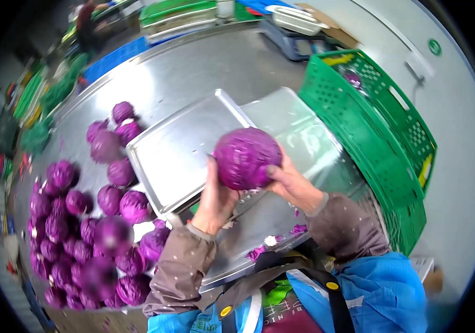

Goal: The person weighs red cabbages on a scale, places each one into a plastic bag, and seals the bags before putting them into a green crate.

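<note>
A large red cabbage is held up in front of me between both palms. My left hand grips its lower left side, thumb up along the edge. On its lower right, my right hand is closed round it with the thumb pressed on the leaves. Behind and to the left of the cabbage lies a shallow metal tray on the steel table. Clear plastic bags or sheets are spread right of the tray.
Many more red cabbages are heaped at the left. A green crate stands at the right, beside a weighing scale and a white basket. Leaf scraps lie near the front edge. A person is far back.
</note>
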### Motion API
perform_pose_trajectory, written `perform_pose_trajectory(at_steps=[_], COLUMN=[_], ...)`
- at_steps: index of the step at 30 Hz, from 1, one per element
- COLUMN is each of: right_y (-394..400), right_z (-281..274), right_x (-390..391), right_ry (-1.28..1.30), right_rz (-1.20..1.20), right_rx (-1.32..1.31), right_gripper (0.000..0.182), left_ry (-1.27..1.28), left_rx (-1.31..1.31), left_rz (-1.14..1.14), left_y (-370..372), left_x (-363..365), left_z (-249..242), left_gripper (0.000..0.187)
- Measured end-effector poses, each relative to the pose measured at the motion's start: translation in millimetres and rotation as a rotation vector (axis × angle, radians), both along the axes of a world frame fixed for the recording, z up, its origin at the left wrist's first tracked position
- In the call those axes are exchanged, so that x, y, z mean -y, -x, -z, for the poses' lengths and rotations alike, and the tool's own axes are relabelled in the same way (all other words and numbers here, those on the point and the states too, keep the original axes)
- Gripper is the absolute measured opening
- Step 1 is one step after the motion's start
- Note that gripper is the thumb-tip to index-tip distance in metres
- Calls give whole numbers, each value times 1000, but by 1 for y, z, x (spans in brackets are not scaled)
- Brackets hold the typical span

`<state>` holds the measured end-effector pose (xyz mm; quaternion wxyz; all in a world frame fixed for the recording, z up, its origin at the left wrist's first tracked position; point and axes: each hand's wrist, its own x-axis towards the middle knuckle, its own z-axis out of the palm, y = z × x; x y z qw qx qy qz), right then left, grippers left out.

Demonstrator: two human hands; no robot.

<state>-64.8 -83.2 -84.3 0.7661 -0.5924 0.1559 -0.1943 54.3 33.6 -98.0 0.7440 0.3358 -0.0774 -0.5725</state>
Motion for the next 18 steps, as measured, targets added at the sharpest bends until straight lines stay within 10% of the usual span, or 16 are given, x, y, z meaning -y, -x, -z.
perform_pose_trajectory(at_steps=[2, 6, 18], right_y=[46, 149, 314], right_z=[-8, 27, 89], right_x=[2, 23, 16], right_ry=[-407, -431, -826], right_rz=[122, 201, 661], right_rx=[165, 159, 11], right_gripper=[71, 58, 63], left_ry=[-4, -80, -435], left_rx=[159, 503, 2213], left_rz=[177, 579, 436], left_y=[31, 58, 126], left_x=[15, 46, 206], left_z=[7, 58, 139], left_gripper=[69, 57, 21])
